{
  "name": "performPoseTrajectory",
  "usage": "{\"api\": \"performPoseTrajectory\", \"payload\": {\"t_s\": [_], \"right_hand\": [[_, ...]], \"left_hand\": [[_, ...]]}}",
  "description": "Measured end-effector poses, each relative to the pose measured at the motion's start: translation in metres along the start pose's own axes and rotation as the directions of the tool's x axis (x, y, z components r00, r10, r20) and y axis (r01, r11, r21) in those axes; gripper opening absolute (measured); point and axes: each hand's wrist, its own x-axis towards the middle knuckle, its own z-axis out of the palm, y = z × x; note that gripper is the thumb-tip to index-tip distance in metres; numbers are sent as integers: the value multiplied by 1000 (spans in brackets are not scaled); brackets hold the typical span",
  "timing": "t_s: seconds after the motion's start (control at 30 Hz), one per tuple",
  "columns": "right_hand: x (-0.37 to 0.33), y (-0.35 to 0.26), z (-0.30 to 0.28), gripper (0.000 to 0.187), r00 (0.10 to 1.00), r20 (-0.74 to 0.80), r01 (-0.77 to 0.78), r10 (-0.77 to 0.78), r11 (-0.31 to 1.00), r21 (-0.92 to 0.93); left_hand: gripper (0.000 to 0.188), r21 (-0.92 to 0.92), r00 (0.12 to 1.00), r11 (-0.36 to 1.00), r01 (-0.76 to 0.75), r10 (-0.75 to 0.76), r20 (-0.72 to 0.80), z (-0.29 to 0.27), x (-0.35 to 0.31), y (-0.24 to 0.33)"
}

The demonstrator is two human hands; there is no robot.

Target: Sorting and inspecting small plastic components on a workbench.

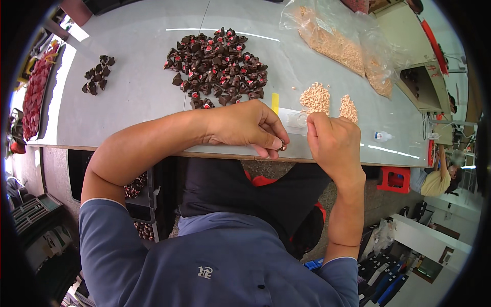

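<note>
At the table's front edge my left hand point(245, 125) pinches a small dark brown piece point(282, 147) between thumb and fingers; most of the piece is hidden. Just to its right, my right hand point(335, 140) is closed with the fingers curled in, and whatever it may hold cannot be made out. Beyond the hands lies a large heap of dark brown pieces point(220, 66) with red and white spots. Past my right hand are a pile of small pale beige pieces point(315, 98) and a smaller pale pile point(348, 108). Between the hands sits a small clear container point(296, 118), beside a yellow strip point(275, 102).
Clear plastic bags of pale pieces point(332, 46) lie at the far right. A small white bottle point(382, 136) rests near the right end. At the left is a small dark cluster point(98, 75). A red stool point(395, 179) stands below the table, near another person point(434, 179).
</note>
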Motion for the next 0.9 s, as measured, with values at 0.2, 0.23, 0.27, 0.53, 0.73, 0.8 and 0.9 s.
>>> {"api": "performPoseTrajectory", "payload": {"t_s": [0.2,0.23,0.27,0.53,0.73,0.8,0.9], "right_hand": [[-4,-4,-3,15,993,-114,-8,24,991,137],[-5,-7,-3,16,990,-125,-33,58,980,198],[-6,-11,-2,16,990,-125,-36,61,980,196],[-18,-31,12,18,978,-151,-65,145,896,439],[-18,-32,16,18,978,-155,-56,137,896,441],[-18,-33,18,19,979,-157,-50,133,894,445],[-20,-34,19,14,981,-157,-36,117,896,442]], "left_hand": [[25,-51,1000,999,5,-5,-3,-1,-2,5],[25,-51,1000,999,4,-4,2,-2,-2,4],[25,-52,1000,999,1,-2,-4,-3,-3,5],[29,-86,1000,996,11,-13,-23,-2,1,3],[29,-73,999,997,16,-20,-44,0,0,4],[26,-73,999,997,13,-15,-29,-1,1,2],[24,-51,999,999,5,-7,-36,0,0,4]]}}
